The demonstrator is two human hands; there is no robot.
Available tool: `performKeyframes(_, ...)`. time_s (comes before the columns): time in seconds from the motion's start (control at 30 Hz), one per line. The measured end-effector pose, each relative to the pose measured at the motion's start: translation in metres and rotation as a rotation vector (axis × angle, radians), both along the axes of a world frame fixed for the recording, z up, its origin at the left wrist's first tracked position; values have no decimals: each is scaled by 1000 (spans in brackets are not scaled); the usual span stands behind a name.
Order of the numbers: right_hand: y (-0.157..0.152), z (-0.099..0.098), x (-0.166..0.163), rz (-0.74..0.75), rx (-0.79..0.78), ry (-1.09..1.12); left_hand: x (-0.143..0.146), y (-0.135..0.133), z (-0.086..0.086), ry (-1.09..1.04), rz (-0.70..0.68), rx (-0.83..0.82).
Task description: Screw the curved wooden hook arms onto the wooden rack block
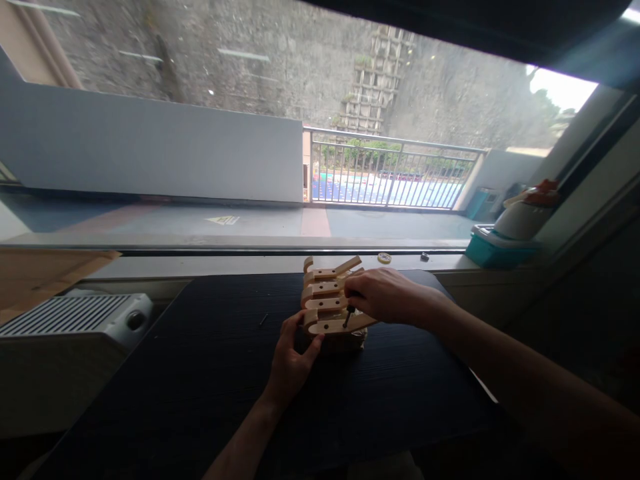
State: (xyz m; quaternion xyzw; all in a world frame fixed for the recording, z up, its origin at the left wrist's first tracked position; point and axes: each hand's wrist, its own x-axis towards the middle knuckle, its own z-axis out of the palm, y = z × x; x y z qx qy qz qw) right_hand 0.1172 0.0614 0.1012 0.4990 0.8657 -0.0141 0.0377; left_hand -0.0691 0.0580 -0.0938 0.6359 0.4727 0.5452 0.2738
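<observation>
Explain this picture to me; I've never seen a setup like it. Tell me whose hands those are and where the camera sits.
There is no machine here: these are a person's own bare hands, seen by one camera worn on the head, looking forward and down. The left hand holds the near left end of a wooden frame. The right hand grips a thin dark tool, perhaps a screwdriver, pointing down at the frame's nearest strip. The frame sits on a black table, where a small dark rod, possibly a screw, lies to the left.
</observation>
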Motion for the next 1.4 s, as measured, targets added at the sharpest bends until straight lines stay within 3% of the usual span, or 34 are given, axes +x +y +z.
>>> performKeyframes(0.33, 4, -14, 10, -170, 9, 28, -1, 0, -1, 1, -14, -6)
performKeyframes(0.63, -3, 1, -1, 8, -2, -21, 0, 1, -3, 10, -4, 6)
performKeyframes(0.93, 1, -14, 4, -91, 3, 33, -1, 0, 0, 12, -24, -2)
performKeyframes(1.07, 0, -8, 5, -119, 2, -4, 0, 2, -4, 3, -14, 10)
performKeyframes(1.23, -5, 9, 1, -41, -33, -41, 0, 2, -5, 6, -12, 10)
performKeyframes(1.4, -3, 3, -4, 18, 5, -27, -1, 2, -5, 18, -6, 25)
